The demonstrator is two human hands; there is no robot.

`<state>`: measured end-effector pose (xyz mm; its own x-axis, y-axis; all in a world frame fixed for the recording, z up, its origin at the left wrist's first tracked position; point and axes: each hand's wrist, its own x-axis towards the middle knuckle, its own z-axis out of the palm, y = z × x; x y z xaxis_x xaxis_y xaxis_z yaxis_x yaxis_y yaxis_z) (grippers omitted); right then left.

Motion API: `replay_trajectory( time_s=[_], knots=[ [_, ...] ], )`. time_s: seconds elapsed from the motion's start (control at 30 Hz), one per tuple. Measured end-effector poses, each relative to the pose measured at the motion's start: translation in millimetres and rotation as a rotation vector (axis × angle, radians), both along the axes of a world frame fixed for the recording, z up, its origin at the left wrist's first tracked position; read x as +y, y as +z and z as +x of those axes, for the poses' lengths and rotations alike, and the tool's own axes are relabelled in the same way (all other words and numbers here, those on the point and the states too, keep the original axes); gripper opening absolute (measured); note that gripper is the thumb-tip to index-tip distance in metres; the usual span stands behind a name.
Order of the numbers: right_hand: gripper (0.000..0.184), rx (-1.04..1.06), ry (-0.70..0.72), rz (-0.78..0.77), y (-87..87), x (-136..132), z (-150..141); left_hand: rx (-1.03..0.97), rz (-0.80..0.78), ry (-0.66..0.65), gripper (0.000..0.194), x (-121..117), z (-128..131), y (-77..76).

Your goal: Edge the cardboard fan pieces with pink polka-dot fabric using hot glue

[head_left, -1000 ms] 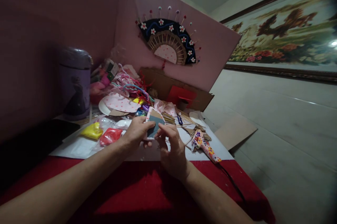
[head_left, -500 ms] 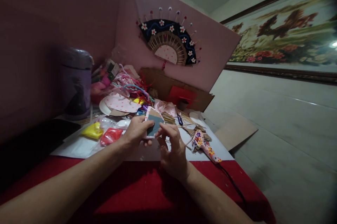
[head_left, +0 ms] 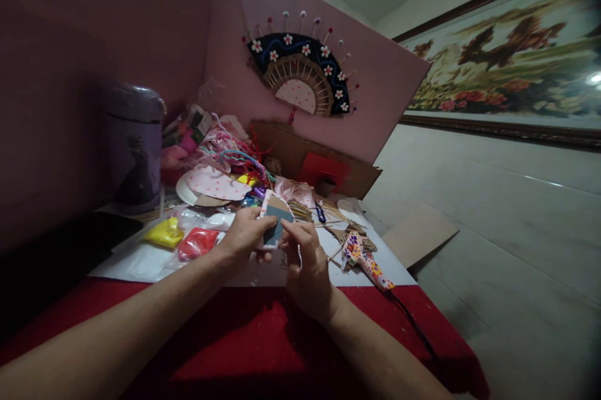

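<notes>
My left hand (head_left: 244, 236) grips a small craft piece (head_left: 276, 217), a dark blue-grey panel with a pale dotted border and a tan top. It is held upright above the white sheet (head_left: 141, 262) on the table. My right hand (head_left: 305, 262) has its fingertips pinched on the piece's right edge. Both forearms reach in over the red tablecloth (head_left: 263, 350).
Yellow (head_left: 164, 234) and red (head_left: 197, 242) clay bags lie left of my hands. A flower-patterned glue gun (head_left: 366, 262) lies to the right. Behind are a purple bin (head_left: 134, 146), tangled pipe cleaners (head_left: 235, 156), cardboard (head_left: 310, 159) and a decorated fan (head_left: 300, 71) on the pink board.
My right-hand fingers have closed in a little on the piece's edge. The piece has tilted slightly; my left hand has hardly moved.
</notes>
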<state>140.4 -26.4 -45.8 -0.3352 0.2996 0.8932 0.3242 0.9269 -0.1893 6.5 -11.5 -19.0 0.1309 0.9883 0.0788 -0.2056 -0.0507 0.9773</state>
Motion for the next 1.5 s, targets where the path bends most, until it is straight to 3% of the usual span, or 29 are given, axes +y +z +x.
replay_trajectory(
  time_s=[0.23, 0.3, 0.43, 0.53, 0.63, 0.83, 1.5],
  knots=[
    [0.044, 0.072, -0.097, -0.061, 1.5, -3.7, 2.3, -0.085, -0.090, 0.114, 0.008, 1.1, -3.5, 5.0],
    [0.037, 0.118, -0.106, -0.191, 0.6, -4.0, 1.4, -0.137, -0.092, 0.119, 0.010, 1.6, -4.7, 6.1],
    [0.012, 0.297, 0.001, -0.615, -0.3, -1.5, -1.3, -0.255, -0.066, 0.126, 0.012, 1.0, -5.7, 6.8],
    [0.021, 0.368, 0.123, -0.864, 2.1, 2.3, -2.7, -0.310, -0.001, 0.081, 0.012, 0.9, -6.0, 5.7],
    [0.020, 0.387, 0.245, -0.996, 5.6, 5.3, -4.1, -0.331, 0.056, 0.033, 0.011, 1.6, -5.6, 4.1],
    [0.021, 0.422, 0.365, -1.048, 8.3, 7.1, -7.7, -0.300, 0.075, 0.033, 0.018, 2.8, -3.4, 2.6],
    [0.026, 0.423, 0.474, -1.219, 7.2, 8.5, -3.9, -0.219, 0.182, 0.065, 0.026, 3.3, -2.1, -3.3]
  ],
)
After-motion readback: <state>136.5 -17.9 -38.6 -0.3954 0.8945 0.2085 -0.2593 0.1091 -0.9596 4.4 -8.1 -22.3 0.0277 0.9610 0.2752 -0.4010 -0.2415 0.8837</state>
